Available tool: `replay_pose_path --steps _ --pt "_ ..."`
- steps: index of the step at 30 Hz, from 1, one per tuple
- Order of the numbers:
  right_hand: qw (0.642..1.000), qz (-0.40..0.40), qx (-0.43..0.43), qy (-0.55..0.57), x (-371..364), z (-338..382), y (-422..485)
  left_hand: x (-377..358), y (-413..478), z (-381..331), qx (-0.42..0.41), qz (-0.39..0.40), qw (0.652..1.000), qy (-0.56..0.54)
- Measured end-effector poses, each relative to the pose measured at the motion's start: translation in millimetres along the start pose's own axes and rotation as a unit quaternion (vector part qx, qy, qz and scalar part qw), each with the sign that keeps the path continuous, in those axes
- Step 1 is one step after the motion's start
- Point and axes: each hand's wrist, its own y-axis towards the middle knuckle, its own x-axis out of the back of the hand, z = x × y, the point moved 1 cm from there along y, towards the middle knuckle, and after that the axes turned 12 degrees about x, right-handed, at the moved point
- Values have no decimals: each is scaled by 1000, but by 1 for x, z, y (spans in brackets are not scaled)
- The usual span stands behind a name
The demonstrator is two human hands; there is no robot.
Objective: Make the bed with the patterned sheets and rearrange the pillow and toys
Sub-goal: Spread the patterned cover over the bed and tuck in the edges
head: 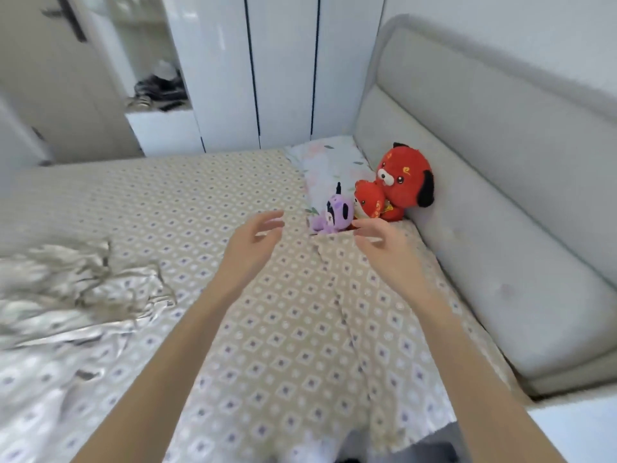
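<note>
Hovering slack-fingered and empty, left hand (256, 234), right hand (381, 242), three plush toys (367, 199), one pillow (329, 162)

1. The left hand (254, 236) and right hand (380, 240) reach forward over the patterned sheet (207, 208), fingers loosely spread, holding nothing.
2. A purple toy (330, 216) sits between the hands, just beyond them.
3. A small red toy (369, 199) leans against a big red toy (402, 177) by the grey headboard (500, 168).
4. A floral pillow (329, 162) lies behind the toys.
</note>
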Motion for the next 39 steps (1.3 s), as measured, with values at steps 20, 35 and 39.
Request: replay_pose_path --steps 20,35,39 --pt "954 262 144 2 -128 114 -137 116 -249 93 108 -233 964 -75" --pt "882 395 253 39 -253 224 -238 225 -417 164 166 -380 898 -144" --pt "874 405 268 33 -303 258 -257 274 -451 193 176 -394 889 -149"
